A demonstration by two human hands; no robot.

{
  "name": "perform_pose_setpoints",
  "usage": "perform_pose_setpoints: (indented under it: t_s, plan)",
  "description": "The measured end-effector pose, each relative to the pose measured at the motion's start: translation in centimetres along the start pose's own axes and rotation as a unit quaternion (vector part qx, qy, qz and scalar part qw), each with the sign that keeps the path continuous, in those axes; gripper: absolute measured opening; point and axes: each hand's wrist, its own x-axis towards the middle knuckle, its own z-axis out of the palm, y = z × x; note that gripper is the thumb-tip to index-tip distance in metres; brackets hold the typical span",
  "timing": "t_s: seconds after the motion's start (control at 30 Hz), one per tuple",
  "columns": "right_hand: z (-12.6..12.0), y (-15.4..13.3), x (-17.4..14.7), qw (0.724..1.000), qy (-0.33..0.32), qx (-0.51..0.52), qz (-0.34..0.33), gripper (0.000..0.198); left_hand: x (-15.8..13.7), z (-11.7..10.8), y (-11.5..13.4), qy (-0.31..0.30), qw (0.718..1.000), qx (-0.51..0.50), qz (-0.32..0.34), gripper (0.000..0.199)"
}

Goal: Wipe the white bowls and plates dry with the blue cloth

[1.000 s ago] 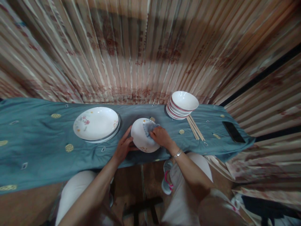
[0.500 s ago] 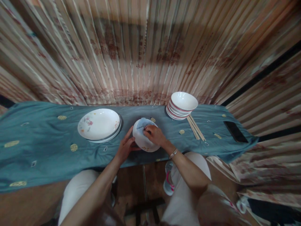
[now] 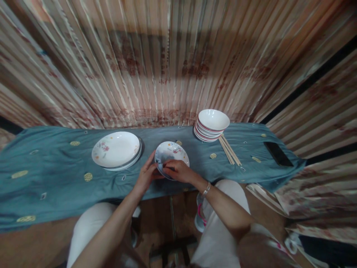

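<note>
In the middle of the cloth-covered table, a small white floral plate is held by its left edge in my left hand, the thumb near the rim. My right hand is closed over the plate's near half, pinching a light blue cloth against the surface. Part of the cloth is hidden under the right fingers. To the left, closest to my left hand, lies a stack of larger white floral plates.
A stack of white bowls with red rims stands at the back right. Several wooden chopsticks lie beside it. A black phone rests near the right end of the teal tablecloth. Pleated curtains hang behind the table.
My right hand and the cloth have moved from the plate's far side to its near left part. The plate's far floral rim now shows. My left hand keeps its hold.
</note>
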Motion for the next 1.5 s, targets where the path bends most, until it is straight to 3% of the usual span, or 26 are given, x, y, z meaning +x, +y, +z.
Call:
perform_pose_setpoints:
  t_s: [0.13,0.37,0.87,1.1,1.27,1.5]
  plan:
    - [0.2,0.1,-0.4,0.999,0.006,0.05,0.011,0.025,-0.2,0.2,0.2,-0.001,1.0,0.015,0.011,0.093]
    - [0.5,0.3,-0.7,0.992,0.053,0.109,-0.025,0.025,-0.3,0.6,0.0,-0.021,0.998,0.054,0.031,0.093]
    - [0.3,0.7,0.8,0.98,0.199,-0.003,0.002,0.04,-0.3,1.9,-0.1,-0.045,0.993,0.101,0.051,0.093]
    - [-1.0,1.8,2.3,0.983,0.167,-0.073,0.007,0.043,-0.6,2.5,-0.2,-0.031,0.992,0.1,0.066,0.086]
    - [-1.7,2.9,3.2,0.98,0.18,-0.081,0.027,0.04,-0.8,2.7,0.0,-0.038,0.993,0.095,0.062,0.088]
    - [-2.8,4.1,2.8,0.967,0.146,-0.166,0.127,0.04,-1.1,2.8,-0.1,-0.013,0.994,0.082,0.064,0.088]
